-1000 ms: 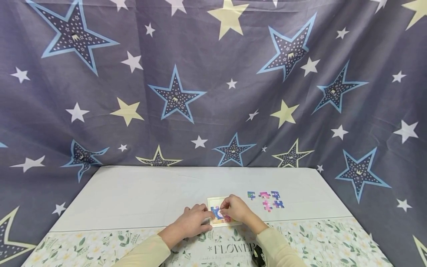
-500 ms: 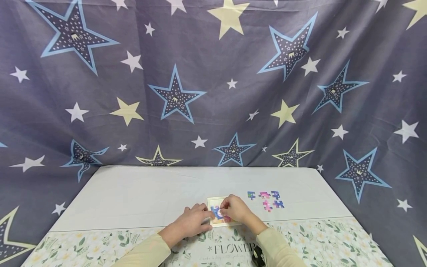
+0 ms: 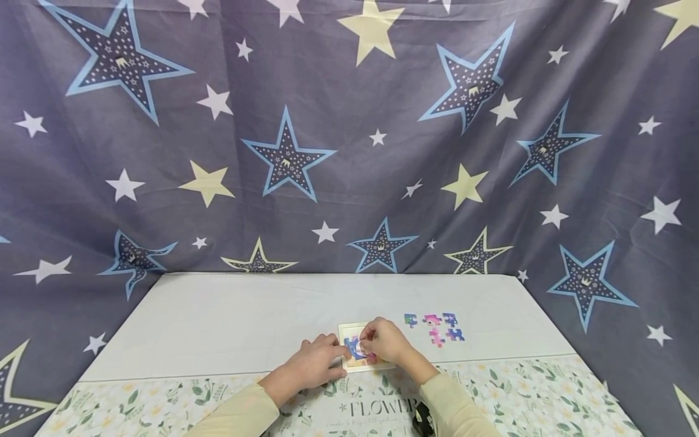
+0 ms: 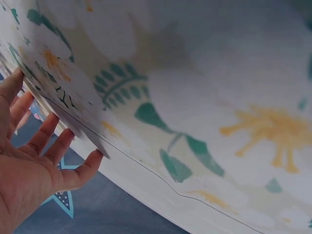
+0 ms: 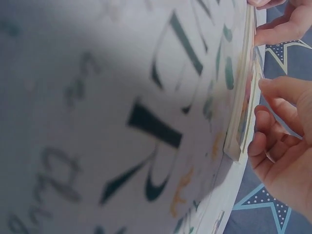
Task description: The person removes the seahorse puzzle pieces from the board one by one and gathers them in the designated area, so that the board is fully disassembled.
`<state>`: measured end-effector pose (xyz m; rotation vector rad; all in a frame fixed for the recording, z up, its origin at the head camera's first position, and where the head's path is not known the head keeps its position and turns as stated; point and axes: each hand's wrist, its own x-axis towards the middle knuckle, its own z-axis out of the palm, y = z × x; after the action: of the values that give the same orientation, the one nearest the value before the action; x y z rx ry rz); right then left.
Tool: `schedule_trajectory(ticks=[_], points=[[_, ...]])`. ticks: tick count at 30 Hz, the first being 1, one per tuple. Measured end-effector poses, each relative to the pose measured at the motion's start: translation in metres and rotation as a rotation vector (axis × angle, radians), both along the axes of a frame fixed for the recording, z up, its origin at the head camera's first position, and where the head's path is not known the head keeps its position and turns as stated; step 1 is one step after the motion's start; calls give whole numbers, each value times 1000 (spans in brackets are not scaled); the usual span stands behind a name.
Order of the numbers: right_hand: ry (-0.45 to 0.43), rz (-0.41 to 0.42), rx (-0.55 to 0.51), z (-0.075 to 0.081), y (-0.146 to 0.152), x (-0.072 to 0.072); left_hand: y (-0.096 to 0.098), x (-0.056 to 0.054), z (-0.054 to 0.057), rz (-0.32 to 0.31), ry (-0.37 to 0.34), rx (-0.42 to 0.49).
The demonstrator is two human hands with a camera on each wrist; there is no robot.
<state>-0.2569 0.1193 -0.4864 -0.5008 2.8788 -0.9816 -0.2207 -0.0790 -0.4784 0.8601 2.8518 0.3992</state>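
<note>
A small pale puzzle tray (image 3: pixel 343 331) with a raised rim lies near the front of the white cloth. Inside it are joined pieces in blue (image 3: pixel 351 346), pink and orange. My right hand (image 3: pixel 390 343) reaches over the tray from the right and pinches a white-and-blue puzzle piece (image 3: pixel 360 349) between thumb and fingers, low over the blue part. At the tray's left edge rests my left hand (image 3: pixel 317 362), its fingers loosely spread and the fingertips on the rim. The right wrist view shows the tray (image 5: pixel 236 141) edge-on beside the right hand's fingers (image 5: pixel 280 90).
Several loose puzzle pieces lie to the right of the tray: a blue-green one (image 3: pixel 411 320), pink ones (image 3: pixel 437 337) and dark blue ones (image 3: pixel 455 334). A floral cloth strip (image 3: pixel 524 388) with printed lettering covers the front. A star-patterned curtain (image 3: pixel 306 230) hangs behind.
</note>
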Motion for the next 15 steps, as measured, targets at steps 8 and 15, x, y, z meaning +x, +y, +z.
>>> schedule_trajectory(ticks=[8,15], points=[[29,2,-25,1,5,-1,1,0,-1,4,7,-6],[21,-26,-41,4,10,0,1,1,0,11,1,4]])
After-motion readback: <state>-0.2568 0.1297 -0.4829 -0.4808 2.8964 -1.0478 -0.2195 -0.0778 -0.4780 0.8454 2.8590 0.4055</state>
